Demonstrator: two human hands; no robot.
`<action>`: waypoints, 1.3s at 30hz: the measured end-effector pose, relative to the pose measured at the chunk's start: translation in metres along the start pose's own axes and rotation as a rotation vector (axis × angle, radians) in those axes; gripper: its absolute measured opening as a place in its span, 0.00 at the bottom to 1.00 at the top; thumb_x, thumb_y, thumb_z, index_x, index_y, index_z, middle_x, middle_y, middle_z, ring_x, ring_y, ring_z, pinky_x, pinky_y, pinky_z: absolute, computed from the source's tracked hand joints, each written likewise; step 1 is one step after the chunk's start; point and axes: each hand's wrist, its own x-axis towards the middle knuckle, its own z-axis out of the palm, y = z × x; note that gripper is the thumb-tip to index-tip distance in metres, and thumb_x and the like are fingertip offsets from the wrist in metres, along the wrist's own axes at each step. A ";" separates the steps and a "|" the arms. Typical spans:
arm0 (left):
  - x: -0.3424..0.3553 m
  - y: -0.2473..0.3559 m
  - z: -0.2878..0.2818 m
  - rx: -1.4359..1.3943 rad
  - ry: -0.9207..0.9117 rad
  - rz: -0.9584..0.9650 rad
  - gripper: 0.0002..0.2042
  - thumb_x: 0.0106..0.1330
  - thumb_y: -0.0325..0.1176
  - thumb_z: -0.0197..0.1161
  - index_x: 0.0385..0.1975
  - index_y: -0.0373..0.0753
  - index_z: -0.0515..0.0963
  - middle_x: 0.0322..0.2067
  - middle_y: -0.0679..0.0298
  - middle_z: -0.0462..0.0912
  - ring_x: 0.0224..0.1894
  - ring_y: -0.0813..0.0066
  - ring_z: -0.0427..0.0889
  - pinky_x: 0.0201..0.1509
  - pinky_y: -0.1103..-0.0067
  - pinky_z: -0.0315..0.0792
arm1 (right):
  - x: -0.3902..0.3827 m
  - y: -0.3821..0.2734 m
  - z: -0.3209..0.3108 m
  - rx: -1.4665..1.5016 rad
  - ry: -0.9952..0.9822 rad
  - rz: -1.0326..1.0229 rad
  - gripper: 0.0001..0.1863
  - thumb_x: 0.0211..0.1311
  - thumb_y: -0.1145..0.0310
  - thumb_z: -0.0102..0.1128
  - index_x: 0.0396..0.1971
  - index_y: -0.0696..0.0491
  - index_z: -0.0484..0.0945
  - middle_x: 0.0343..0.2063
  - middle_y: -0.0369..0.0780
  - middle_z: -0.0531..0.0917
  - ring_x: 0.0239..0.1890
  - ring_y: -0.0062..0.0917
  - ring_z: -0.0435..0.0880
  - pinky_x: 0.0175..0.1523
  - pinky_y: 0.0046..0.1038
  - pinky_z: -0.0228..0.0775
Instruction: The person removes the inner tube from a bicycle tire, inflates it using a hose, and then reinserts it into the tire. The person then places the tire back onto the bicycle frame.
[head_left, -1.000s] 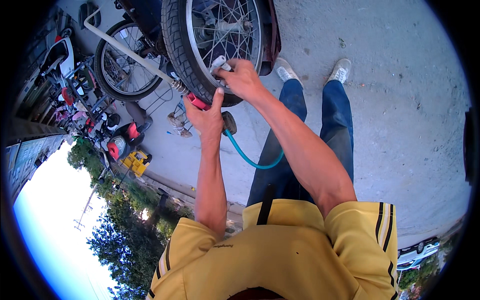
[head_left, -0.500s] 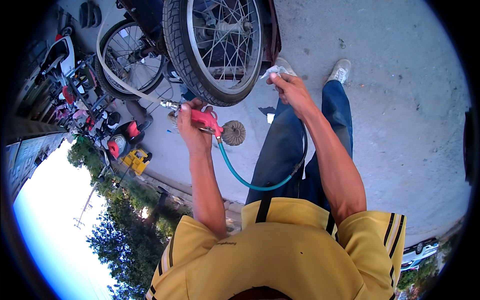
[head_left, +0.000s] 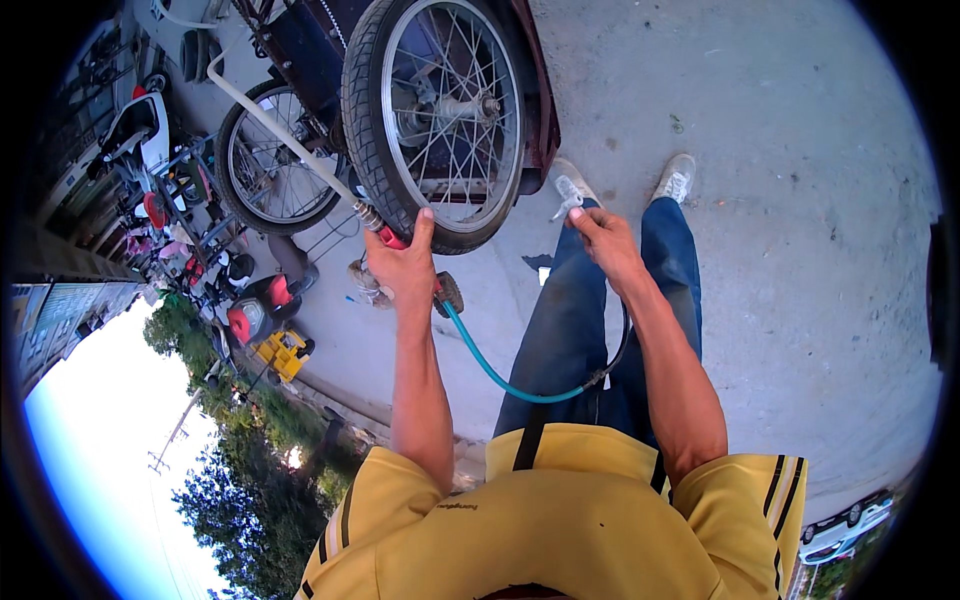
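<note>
- Head view: left hand (head_left: 402, 268) clamped on red air gun (head_left: 394, 240), at lower-left edge of spoked wheel (head_left: 468, 108) (touching it? can't tell).
- Right hand (head_left: 608, 245) lower right of wheel, fingers pinched on pale fitting (head_left: 566, 207).
- Teal hose (head_left: 478, 364) loops below wheel.

You're wearing a yellow shirt (head_left: 560, 530), its sleeves (head_left: 735, 490) showing black and white stripes, over dark-blue trousers (head_left: 560, 340). Your tool (head_left: 392, 240) is flashing pinkish red, its hose (head_left: 470, 350) running teal, then black; your small piece (head_left: 568, 207) is showing white. Silver spokes (head_left: 440, 130) are gleaming inside a black, block-treaded tyre (head_left: 372, 140).
</note>
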 end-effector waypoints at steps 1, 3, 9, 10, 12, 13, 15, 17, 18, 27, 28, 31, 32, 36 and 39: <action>0.002 -0.002 -0.001 0.043 -0.009 0.016 0.20 0.61 0.33 0.78 0.48 0.31 0.78 0.38 0.61 0.88 0.37 0.79 0.84 0.46 0.79 0.77 | -0.001 0.001 -0.001 -0.004 0.005 0.005 0.22 0.72 0.52 0.61 0.35 0.60 0.84 0.22 0.31 0.72 0.26 0.16 0.65 0.33 0.24 0.58; 0.005 0.000 -0.001 0.127 -0.018 0.046 0.21 0.61 0.33 0.78 0.48 0.31 0.78 0.38 0.61 0.88 0.37 0.78 0.84 0.46 0.79 0.77 | -0.004 0.003 -0.003 0.001 0.007 0.000 0.21 0.73 0.53 0.61 0.36 0.60 0.84 0.22 0.31 0.72 0.26 0.16 0.66 0.33 0.24 0.59; 0.002 0.004 -0.011 0.083 -0.119 -0.134 0.23 0.61 0.37 0.79 0.49 0.30 0.77 0.36 0.61 0.88 0.36 0.76 0.84 0.46 0.77 0.77 | -0.016 0.009 0.000 -0.033 0.068 -0.066 0.17 0.74 0.61 0.59 0.49 0.60 0.82 0.25 0.33 0.77 0.28 0.16 0.72 0.33 0.23 0.65; 0.004 -0.008 -0.014 0.122 -0.138 -0.087 0.24 0.60 0.40 0.79 0.48 0.32 0.77 0.35 0.61 0.86 0.34 0.73 0.83 0.43 0.75 0.77 | -0.022 0.009 0.001 -0.058 0.098 -0.083 0.17 0.74 0.63 0.58 0.53 0.60 0.81 0.26 0.33 0.78 0.28 0.16 0.73 0.33 0.22 0.66; 0.002 -0.005 -0.026 0.294 -0.076 0.128 0.23 0.66 0.47 0.73 0.47 0.35 0.76 0.31 0.64 0.83 0.29 0.72 0.79 0.35 0.75 0.74 | -0.030 0.012 -0.002 -0.150 0.073 -0.099 0.18 0.75 0.67 0.56 0.59 0.59 0.78 0.28 0.35 0.80 0.29 0.16 0.76 0.33 0.22 0.69; 0.005 -0.010 -0.039 0.223 -0.061 -0.004 0.21 0.68 0.47 0.71 0.46 0.35 0.76 0.31 0.64 0.83 0.28 0.73 0.78 0.34 0.75 0.74 | -0.032 0.016 -0.004 -0.218 0.032 -0.100 0.20 0.75 0.69 0.55 0.62 0.58 0.76 0.30 0.36 0.81 0.29 0.16 0.77 0.33 0.21 0.70; 0.007 -0.038 -0.064 0.046 -0.046 -0.270 0.18 0.72 0.47 0.66 0.45 0.36 0.76 0.30 0.65 0.82 0.28 0.76 0.78 0.32 0.76 0.73 | -0.048 0.012 0.002 -0.207 -0.004 -0.128 0.19 0.75 0.69 0.54 0.62 0.60 0.76 0.31 0.36 0.82 0.30 0.16 0.77 0.34 0.21 0.71; 0.029 -0.051 -0.097 -0.031 -0.020 -0.244 0.16 0.77 0.44 0.58 0.42 0.35 0.76 0.27 0.65 0.81 0.26 0.80 0.77 0.30 0.78 0.73 | -0.070 -0.004 0.023 -0.040 0.040 -0.227 0.19 0.76 0.68 0.56 0.61 0.62 0.75 0.31 0.35 0.81 0.31 0.17 0.76 0.39 0.22 0.71; 0.044 -0.059 -0.117 -0.072 0.011 -0.226 0.16 0.77 0.44 0.57 0.40 0.35 0.76 0.26 0.64 0.80 0.25 0.79 0.77 0.29 0.79 0.74 | -0.082 -0.019 0.036 0.004 0.031 -0.278 0.19 0.76 0.68 0.57 0.60 0.61 0.76 0.31 0.35 0.81 0.32 0.17 0.76 0.41 0.22 0.71; 0.265 -0.021 -0.226 -0.257 0.038 -0.090 0.15 0.75 0.42 0.57 0.37 0.34 0.81 0.31 0.60 0.83 0.30 0.72 0.82 0.39 0.73 0.76 | -0.175 -0.216 0.157 -0.163 -0.085 -0.944 0.15 0.77 0.66 0.57 0.55 0.57 0.70 0.32 0.38 0.83 0.35 0.17 0.77 0.45 0.23 0.69; 0.292 -0.020 -0.221 -0.272 0.021 -0.113 0.16 0.75 0.42 0.57 0.40 0.34 0.82 0.34 0.60 0.85 0.32 0.71 0.82 0.40 0.73 0.76 | -0.179 -0.231 0.172 -0.199 -0.115 -0.987 0.16 0.77 0.66 0.57 0.56 0.56 0.69 0.31 0.38 0.83 0.33 0.16 0.77 0.43 0.21 0.68; 0.348 -0.006 -0.180 -0.361 -0.148 -0.256 0.14 0.75 0.41 0.57 0.42 0.35 0.81 0.37 0.58 0.85 0.34 0.69 0.83 0.43 0.67 0.78 | -0.184 -0.263 0.205 -0.257 -0.138 -0.986 0.14 0.79 0.70 0.53 0.56 0.59 0.64 0.32 0.39 0.84 0.32 0.17 0.78 0.41 0.19 0.70; 0.361 -0.006 -0.162 -0.374 -0.173 -0.258 0.14 0.75 0.40 0.57 0.44 0.35 0.80 0.38 0.58 0.85 0.35 0.68 0.83 0.44 0.65 0.78 | -0.183 -0.269 0.213 -0.268 -0.098 -1.009 0.16 0.78 0.70 0.55 0.58 0.59 0.64 0.32 0.40 0.85 0.29 0.14 0.76 0.37 0.16 0.68; 0.407 -0.007 -0.101 -0.548 -0.286 -0.316 0.15 0.77 0.38 0.55 0.54 0.34 0.75 0.48 0.55 0.82 0.46 0.63 0.82 0.57 0.63 0.76 | -0.174 -0.299 0.236 -0.408 0.069 -1.061 0.22 0.76 0.67 0.59 0.61 0.61 0.66 0.32 0.39 0.86 0.24 0.10 0.72 0.29 0.13 0.65; 0.396 0.005 -0.089 -0.850 -0.273 -0.183 0.23 0.79 0.34 0.51 0.70 0.33 0.64 0.61 0.52 0.77 0.62 0.58 0.76 0.67 0.63 0.70 | -0.152 -0.325 0.248 -0.472 0.116 -1.039 0.19 0.75 0.67 0.59 0.57 0.64 0.71 0.33 0.39 0.87 0.23 0.11 0.72 0.27 0.14 0.64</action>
